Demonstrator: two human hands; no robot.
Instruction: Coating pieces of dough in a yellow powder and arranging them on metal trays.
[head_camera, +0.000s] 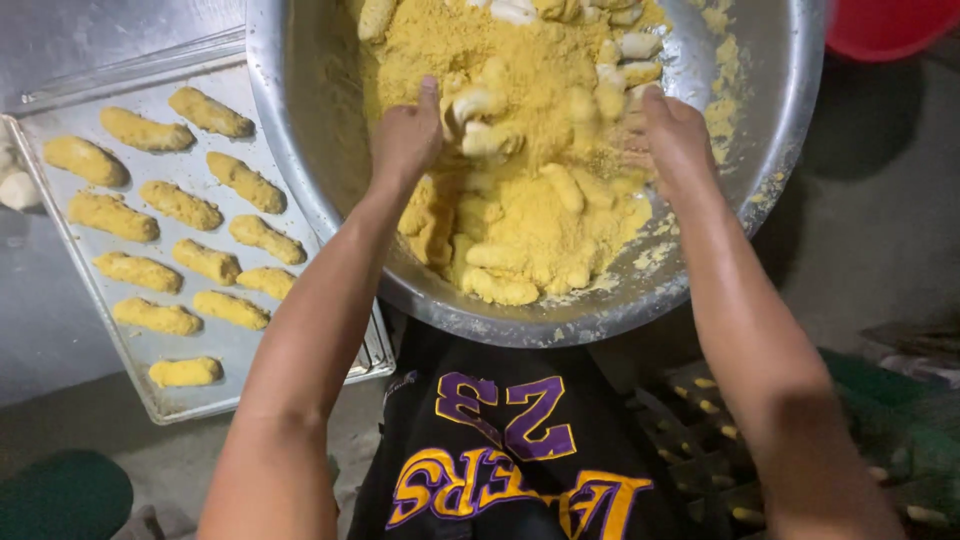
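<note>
Grey concrete floor (880, 230), dim, with a seated person's dark printed shirt (500, 450) nearest the viewer.

Item: large steel bowl (300, 130), set just beyond the knees, holding a mound of yellow crumbs (540, 60) and pale, finger-shaped dough pieces (480, 140).

Item: left hand (405, 135), pressed into the crumbs at the bowl's left side, fingers buried; whether they close on anything cannot be told. The nearest dough pieces lie just to its right, touching it, long axes running roughly left to right.

Item: right hand (675, 135), at the right of the mound, fingers curled down into the crumbs; grip likewise hidden. Crumbed pieces lie between the two hands, the left hand being nearer the bare ones.

Item: metal tray (150, 390), left of the bowl, its edge tucked under the rim, carrying coated pieces (180, 205) in rows.

Item: red object (885, 25), far right, partly cut off.
</note>
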